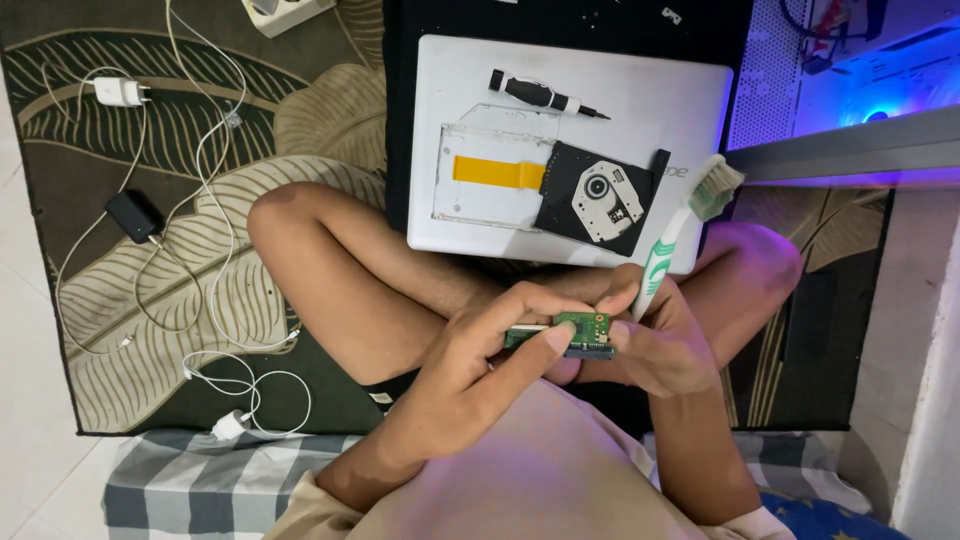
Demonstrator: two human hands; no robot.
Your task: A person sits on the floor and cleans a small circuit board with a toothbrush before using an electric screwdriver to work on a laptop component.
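Observation:
A small green circuit board point(580, 327) is pinched between both my hands above my crossed legs. My left hand point(490, 345) grips its left end, thumb lying along the board's front edge. My right hand point(655, 345) steadies the right end and also holds a green and white toothbrush point(680, 230), bristles up and pointing away. Beyond my knees lies a closed white laptop point(650, 100). On it rest a dismantled optical drive with a clear frame, an orange ribbon cable point(497, 172) and a black laser tray point(597, 195), plus a black screwdriver point(545, 96).
White charger cables point(215, 215) and plugs point(120, 92) sprawl over the leaf-patterned rug on the left, near a black adapter point(133, 215). A computer case point(860, 70) glowing blue stands at top right. A checked cloth point(200, 480) lies under me.

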